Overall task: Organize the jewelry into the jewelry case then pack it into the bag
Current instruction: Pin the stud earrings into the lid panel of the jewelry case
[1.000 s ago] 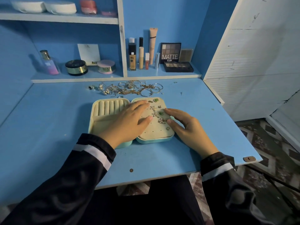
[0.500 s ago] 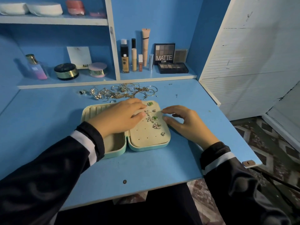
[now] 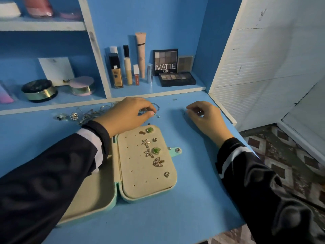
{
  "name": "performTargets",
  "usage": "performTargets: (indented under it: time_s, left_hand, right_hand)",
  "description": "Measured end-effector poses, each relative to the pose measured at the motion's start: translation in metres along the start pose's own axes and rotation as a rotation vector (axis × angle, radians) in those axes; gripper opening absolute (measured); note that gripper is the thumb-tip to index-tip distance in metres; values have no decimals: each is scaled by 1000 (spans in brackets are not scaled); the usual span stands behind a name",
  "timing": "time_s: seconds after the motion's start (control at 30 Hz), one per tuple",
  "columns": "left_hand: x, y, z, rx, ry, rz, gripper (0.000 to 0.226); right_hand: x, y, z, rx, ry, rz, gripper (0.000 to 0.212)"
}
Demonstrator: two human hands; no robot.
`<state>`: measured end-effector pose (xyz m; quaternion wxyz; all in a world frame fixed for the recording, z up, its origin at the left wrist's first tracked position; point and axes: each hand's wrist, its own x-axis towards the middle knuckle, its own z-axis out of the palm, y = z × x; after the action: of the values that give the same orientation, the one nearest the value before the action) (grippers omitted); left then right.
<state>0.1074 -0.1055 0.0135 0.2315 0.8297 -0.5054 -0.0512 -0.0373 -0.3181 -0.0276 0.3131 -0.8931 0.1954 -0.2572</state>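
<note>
My left grip [image 3: 127, 113] is closed over the right end of the loose jewelry pile [image 3: 88, 115], thumb and fingertip pinching a small metal piece [image 3: 154, 113]. The right grip [image 3: 205, 116] rests on the surface [image 3: 193, 199] well to its right, fingers curled; I cannot tell whether anything sits between them. The open jewelry case [image 3: 137, 175] lies just below the left grip, toward me, with earrings [image 3: 149, 153] pinned on its pad. I'd lift the piece straight clear so no chain trails after it. Then I'd carry it back to a free hole on the pad, steadying the case with the right grip.
</note>
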Motion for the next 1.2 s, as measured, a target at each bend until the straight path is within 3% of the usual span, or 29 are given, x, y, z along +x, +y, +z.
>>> performTargets:
  time_s: [0.53,1.2]
  left_hand:
    - [29,-4,25,-15,0,46,12]
    - [29,-9,26,-8,19,44,5]
  right_hand:
    - [70,15,28,-35,-39,-67,13]
    - [74,1,38,-42,-135,-287,11]
